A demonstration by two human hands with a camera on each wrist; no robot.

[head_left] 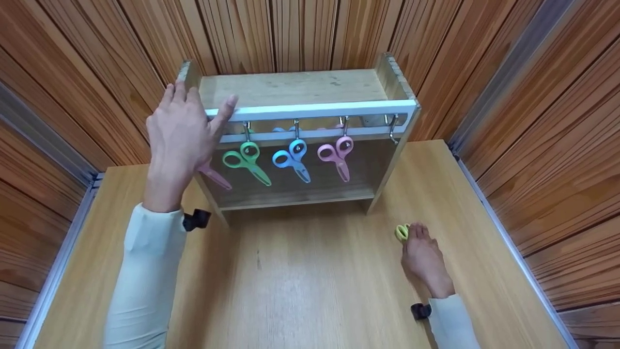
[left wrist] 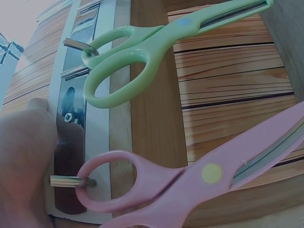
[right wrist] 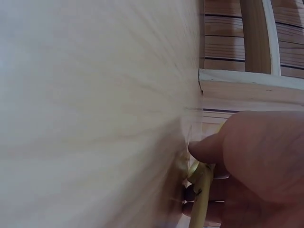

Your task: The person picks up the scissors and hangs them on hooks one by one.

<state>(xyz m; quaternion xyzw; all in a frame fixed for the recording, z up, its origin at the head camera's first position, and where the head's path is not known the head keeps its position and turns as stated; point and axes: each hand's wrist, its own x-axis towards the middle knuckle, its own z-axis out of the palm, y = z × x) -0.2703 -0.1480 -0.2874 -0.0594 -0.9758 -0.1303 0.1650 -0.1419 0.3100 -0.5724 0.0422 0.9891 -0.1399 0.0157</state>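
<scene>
My left hand [head_left: 179, 131] rests on the top left corner of a small wooden shelf [head_left: 290, 87], fingers extended over its side and thumb on the white hook rail [head_left: 315, 107]. Just below it hang pink scissors [left wrist: 161, 190], partly hidden by that hand in the head view. Along the rail hang green scissors [head_left: 249, 162], blue scissors [head_left: 293, 157] and another pink pair of scissors [head_left: 339, 155]. Low on the right, my right hand [head_left: 426, 257] pinches yellow scissors [head_left: 401, 232] at the table surface. Only part of the yellow pair [right wrist: 200, 194] shows between thumb and fingers.
A bare metal hook [head_left: 393, 128] sticks out at the rail's right end. The shelf stands on a light wood table [head_left: 300, 281], close to the slatted wood wall [head_left: 290, 34]. Metal strips [head_left: 513, 257] run along the table's sides.
</scene>
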